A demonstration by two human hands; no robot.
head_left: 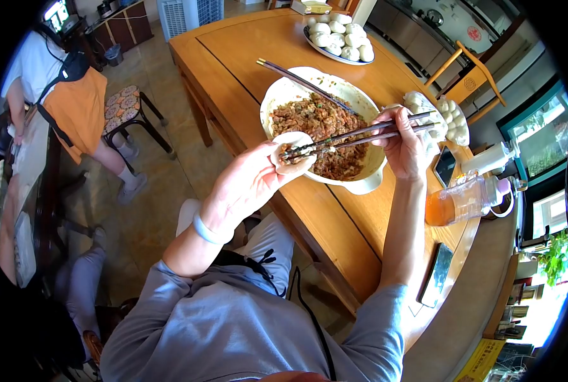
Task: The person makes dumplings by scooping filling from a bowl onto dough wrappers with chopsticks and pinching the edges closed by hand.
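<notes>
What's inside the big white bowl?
The white bowl holds a chunky brown minced filling, and a chopstick pair leans in it. The bowl's bottom can't be seen; the filling covers it.

the lone camera looks from the head of the person [245,325], forward and steeply down across the near long edge of the table [226,60]. it sits close, about arm's reach from the bowl [364,185] (a wide, round view, dark at the corners).
</notes>
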